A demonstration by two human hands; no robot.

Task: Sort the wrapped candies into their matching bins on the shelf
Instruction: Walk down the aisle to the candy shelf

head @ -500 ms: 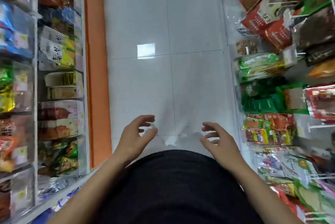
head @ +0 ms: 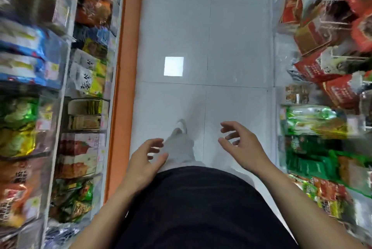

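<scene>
Glossy white tiled floor [head: 231, 37] between packed shelves [head: 60, 87]; left hand [head: 144, 159] and right hand [head: 242, 145] apart, fingers loosely curled, empty.

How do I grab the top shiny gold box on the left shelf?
Probably come from the aisle and clasp its two short ends: the top shiny gold box lies flat on a second gold box, wide face toward the aisle.

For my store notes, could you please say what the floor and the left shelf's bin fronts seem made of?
Floor: likely glazed ceramic tile, glossy; thin joint lines and a sharp square light reflection show. Bin fronts: seemingly clear rigid plastic; packets show through, edges look pale.
</scene>
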